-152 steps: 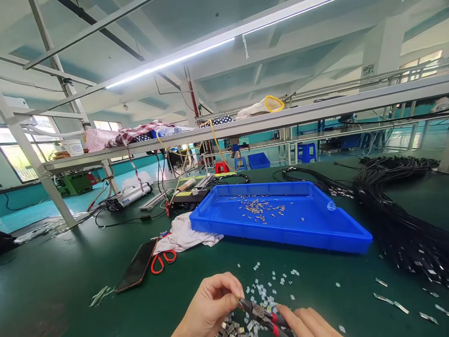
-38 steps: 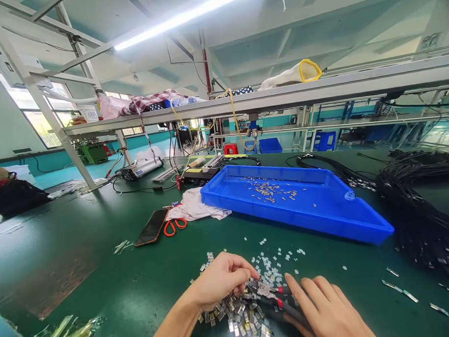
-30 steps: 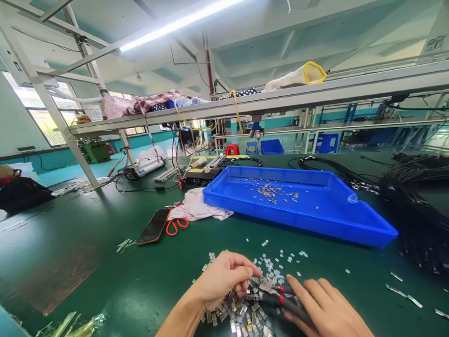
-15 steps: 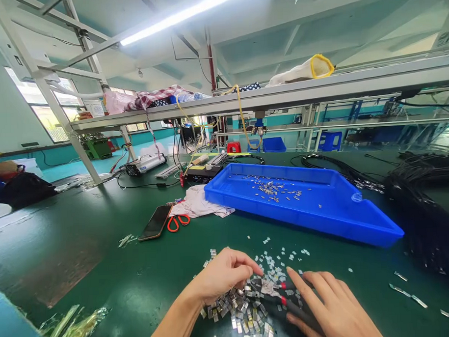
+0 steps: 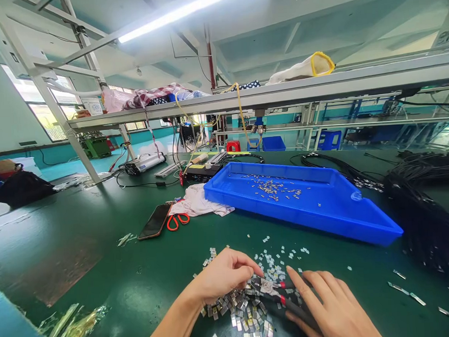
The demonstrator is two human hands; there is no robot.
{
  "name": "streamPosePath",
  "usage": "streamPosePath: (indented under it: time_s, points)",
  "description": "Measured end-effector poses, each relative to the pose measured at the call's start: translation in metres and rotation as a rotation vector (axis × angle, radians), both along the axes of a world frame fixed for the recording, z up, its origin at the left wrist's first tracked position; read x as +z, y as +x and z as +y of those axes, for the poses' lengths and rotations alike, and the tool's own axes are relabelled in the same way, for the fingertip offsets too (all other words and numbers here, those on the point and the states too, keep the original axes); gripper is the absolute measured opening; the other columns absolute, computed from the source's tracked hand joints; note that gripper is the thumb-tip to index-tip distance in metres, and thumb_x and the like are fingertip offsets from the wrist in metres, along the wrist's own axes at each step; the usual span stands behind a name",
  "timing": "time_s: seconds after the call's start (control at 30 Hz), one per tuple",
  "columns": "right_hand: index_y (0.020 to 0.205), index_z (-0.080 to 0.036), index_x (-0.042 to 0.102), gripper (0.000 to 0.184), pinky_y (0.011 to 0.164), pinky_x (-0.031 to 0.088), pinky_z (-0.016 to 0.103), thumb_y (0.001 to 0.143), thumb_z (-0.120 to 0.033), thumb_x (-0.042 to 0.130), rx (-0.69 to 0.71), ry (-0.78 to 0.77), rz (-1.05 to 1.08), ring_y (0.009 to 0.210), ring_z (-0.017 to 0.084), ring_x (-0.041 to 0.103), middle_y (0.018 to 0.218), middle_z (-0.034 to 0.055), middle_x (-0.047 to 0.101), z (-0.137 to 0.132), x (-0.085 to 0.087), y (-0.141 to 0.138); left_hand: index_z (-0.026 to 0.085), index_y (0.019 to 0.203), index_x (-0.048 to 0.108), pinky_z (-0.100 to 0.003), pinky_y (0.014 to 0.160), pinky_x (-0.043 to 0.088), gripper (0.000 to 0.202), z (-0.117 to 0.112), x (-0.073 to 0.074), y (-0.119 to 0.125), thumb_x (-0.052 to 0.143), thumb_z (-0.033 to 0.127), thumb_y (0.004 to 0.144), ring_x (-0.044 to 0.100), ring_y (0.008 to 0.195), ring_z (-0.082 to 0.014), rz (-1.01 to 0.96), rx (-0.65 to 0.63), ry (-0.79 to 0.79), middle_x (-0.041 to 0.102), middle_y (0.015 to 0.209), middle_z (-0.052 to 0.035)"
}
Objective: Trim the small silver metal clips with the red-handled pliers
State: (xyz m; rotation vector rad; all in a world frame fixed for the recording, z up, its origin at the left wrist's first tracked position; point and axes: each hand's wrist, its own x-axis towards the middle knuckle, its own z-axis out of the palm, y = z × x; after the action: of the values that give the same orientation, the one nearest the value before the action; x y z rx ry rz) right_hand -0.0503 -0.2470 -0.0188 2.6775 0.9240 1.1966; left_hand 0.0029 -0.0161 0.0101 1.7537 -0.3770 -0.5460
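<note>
My left hand (image 5: 223,274) hovers over a heap of small metal clips (image 5: 244,313) on the green table, its fingers pinched together at the tip of a pair of pliers (image 5: 276,299); what they pinch is too small to make out. My right hand (image 5: 334,309) grips the pliers' black and red handles. The pliers' jaws point left toward the left fingertips. More small white and silver bits (image 5: 277,257) lie scattered just beyond the hands.
A blue tray (image 5: 359,223) with several small metal pieces stands behind the hands. To its left lie a white cloth (image 5: 196,204), orange-handled scissors (image 5: 177,220) and a phone (image 5: 154,221). Black cable bundles (image 5: 428,205) fill the right side. A shelf frame (image 5: 281,95) spans overhead.
The view has dipped since five seconds ago, showing more of the clip heap and both hands. Over the last second the hands and pliers have hardly moved.
</note>
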Motion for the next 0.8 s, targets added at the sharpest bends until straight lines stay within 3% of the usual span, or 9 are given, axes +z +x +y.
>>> streamPosePath:
  time_s: [0.17,0.6,0.8]
  points:
    - [0.113,-0.007,0.057,0.038,0.066,0.043,0.038,0.093,-0.03,0.033,-0.014,-0.012,-0.014,0.08,0.025,0.051,0.091,0.0129,0.055,0.003,0.004,-0.003,0.013,0.088,0.068,-0.023,0.05,0.027,0.026,0.0,-0.003,0.001,0.053,0.03,0.075,0.041,0.054,-0.0137,0.023,-0.007,-0.024,0.046,0.055,-0.0006]
    - [0.113,-0.009,0.058,0.043,0.064,0.045,0.038,0.092,-0.039,0.034,-0.016,-0.015,0.03,0.081,0.025,0.051,0.09,0.0122,0.054,-0.001,-0.003,-0.001,0.014,0.088,0.068,-0.024,0.048,0.023,0.027,0.002,-0.009,0.002,0.05,0.031,0.078,0.034,0.05,-0.013,-0.036,-0.015,0.069,0.042,0.053,0.001]
    - [0.111,-0.01,0.058,0.042,0.062,0.045,0.037,0.093,-0.037,0.032,-0.05,-0.015,0.035,0.079,0.024,0.051,0.088,0.0106,0.055,0.002,-0.006,-0.003,0.016,0.087,0.068,-0.024,0.048,0.023,0.025,0.001,-0.007,0.0,0.05,0.03,0.079,0.037,0.053,-0.0131,-0.102,0.036,0.114,0.047,0.056,0.0009]
